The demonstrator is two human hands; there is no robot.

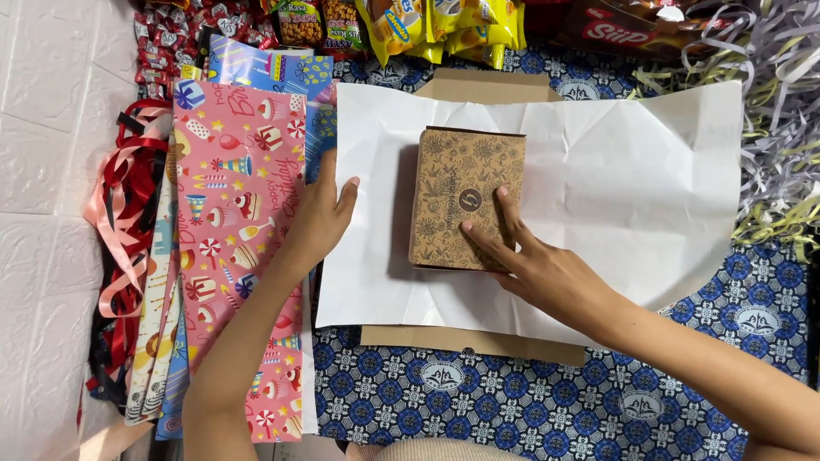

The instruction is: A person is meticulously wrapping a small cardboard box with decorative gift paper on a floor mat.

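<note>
Brown box (457, 183) under right hand (538, 265)

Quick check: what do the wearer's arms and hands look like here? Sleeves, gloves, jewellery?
Both forearms are bare as far as the frame shows, with no sleeves in view. The left hand and right hand wear no gloves. No rings, watch or bracelets are visible. Nails look short and unpainted.

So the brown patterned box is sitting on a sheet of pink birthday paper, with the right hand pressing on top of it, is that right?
Not quite. In the head view the brown box sits on a sheet of plain white paper, not pink. The pink birthday paper lies off to the side, under the left hand. The right hand does press on top of the box.
</note>
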